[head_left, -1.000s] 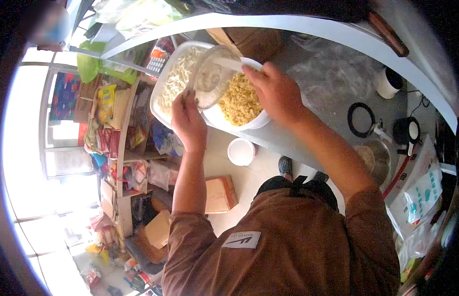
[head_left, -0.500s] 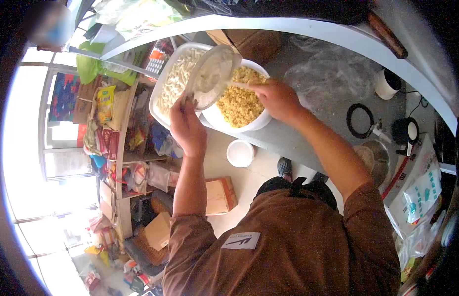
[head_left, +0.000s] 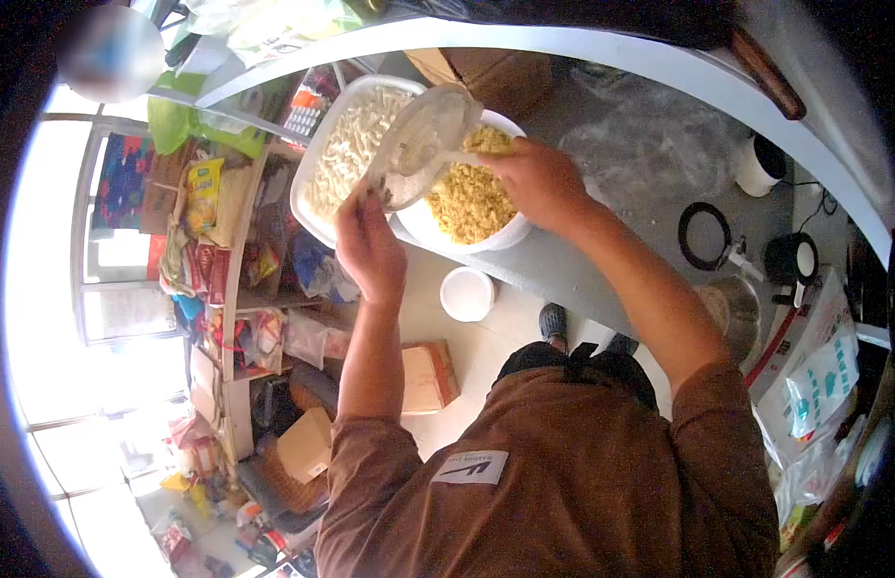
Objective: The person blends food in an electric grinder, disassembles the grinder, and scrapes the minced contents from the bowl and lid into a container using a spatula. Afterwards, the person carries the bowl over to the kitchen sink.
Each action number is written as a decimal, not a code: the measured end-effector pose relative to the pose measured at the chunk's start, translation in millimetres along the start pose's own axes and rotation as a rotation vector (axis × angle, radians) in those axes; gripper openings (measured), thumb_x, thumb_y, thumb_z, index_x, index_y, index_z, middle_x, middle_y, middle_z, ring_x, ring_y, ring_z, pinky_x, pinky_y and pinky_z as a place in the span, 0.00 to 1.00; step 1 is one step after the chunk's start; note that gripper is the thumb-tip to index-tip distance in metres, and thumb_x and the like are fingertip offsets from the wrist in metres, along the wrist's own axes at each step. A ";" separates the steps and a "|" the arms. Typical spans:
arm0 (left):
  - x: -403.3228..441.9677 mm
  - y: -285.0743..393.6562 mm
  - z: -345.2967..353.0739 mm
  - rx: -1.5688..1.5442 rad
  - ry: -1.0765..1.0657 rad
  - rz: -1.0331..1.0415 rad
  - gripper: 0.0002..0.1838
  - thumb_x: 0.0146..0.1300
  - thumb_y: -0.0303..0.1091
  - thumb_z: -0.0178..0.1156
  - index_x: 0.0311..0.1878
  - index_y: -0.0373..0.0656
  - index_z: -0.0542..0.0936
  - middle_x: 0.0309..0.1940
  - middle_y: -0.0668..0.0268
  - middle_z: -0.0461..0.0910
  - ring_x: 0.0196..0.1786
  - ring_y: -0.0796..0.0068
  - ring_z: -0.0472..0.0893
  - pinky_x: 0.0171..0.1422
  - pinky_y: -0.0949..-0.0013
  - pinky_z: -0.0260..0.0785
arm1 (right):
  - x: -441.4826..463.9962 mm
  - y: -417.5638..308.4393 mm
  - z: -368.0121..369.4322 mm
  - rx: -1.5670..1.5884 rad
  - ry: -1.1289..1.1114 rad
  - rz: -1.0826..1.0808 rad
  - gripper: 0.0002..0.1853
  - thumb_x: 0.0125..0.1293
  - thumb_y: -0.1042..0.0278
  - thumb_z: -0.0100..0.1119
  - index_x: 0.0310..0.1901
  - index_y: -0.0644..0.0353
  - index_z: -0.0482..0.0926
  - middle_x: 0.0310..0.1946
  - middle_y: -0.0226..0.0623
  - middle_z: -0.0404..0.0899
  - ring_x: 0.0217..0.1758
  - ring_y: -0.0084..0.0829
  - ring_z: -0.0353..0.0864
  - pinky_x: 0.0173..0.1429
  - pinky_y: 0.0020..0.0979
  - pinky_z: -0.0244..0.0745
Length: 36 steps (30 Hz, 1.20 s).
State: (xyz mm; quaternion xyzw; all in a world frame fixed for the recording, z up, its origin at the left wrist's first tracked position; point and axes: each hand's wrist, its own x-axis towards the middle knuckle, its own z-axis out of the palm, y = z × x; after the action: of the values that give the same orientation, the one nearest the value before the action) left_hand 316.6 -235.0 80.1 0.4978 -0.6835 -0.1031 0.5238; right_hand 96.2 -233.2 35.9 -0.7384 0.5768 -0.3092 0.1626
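Note:
My left hand (head_left: pixel 372 246) grips the near rim of a translucent plastic bowl (head_left: pixel 445 108), which is tilted over the gap between two tubs. My right hand (head_left: pixel 544 185) is closed around the handle of a pale spoon (head_left: pixel 457 157), whose far end reaches the translucent bowl. A white powdery or grainy food shows in that bowl, too blurred to name. On the left, a white rectangular tub (head_left: pixel 303 207) is full of whitish strips. Below my right hand, a round white basin (head_left: pixel 510 236) contains yellow crumbly food (head_left: pixel 471 207).
Both tubs sit on a grey table (head_left: pixel 601 260) with clear plastic sheeting (head_left: pixel 640 135). A white bucket (head_left: pixel 467 294) and a cardboard box (head_left: pixel 428 376) stand on the floor. Crowded shelves (head_left: pixel 245 250) line the left; a metal pot (head_left: pixel 736 308) is at right.
The translucent bowl has shifted slightly right and tips more. My right hand has moved the spoon a little up and left, to the bowl.

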 end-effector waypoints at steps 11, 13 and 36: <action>-1.2 -9.1 5.1 -0.135 -0.007 -0.092 0.10 0.70 0.27 0.50 0.50 0.32 0.74 0.42 0.59 0.80 0.46 0.74 0.79 0.51 0.71 0.74 | -5.4 8.2 5.0 -0.194 -0.100 -0.083 0.14 0.65 0.69 0.51 0.50 0.49 0.82 0.37 0.42 0.78 0.37 0.41 0.81 0.40 0.41 0.77; -2.7 -14.9 3.6 -0.212 -0.011 -0.137 0.11 0.71 0.27 0.49 0.51 0.31 0.73 0.42 0.58 0.80 0.48 0.73 0.79 0.52 0.70 0.75 | -13.8 2.8 -4.5 0.033 -0.160 -0.035 0.14 0.65 0.70 0.51 0.49 0.51 0.82 0.36 0.43 0.78 0.37 0.42 0.81 0.40 0.40 0.77; -4.6 -42.9 -41.7 -0.867 0.115 -0.761 0.20 0.70 0.31 0.47 0.61 0.29 0.65 0.59 0.46 0.71 0.60 0.46 0.74 0.57 0.53 0.74 | -89.2 -14.5 -63.3 -0.264 -0.046 0.037 0.15 0.64 0.70 0.56 0.53 0.54 0.78 0.32 0.38 0.77 0.34 0.38 0.80 0.36 0.39 0.75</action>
State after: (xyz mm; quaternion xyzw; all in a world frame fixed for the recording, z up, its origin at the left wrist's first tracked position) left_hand 375.0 -236.2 66.8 0.4533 -0.3224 -0.5276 0.6421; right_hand 53.5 -136.8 68.4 -0.7496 0.6221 -0.2105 0.0826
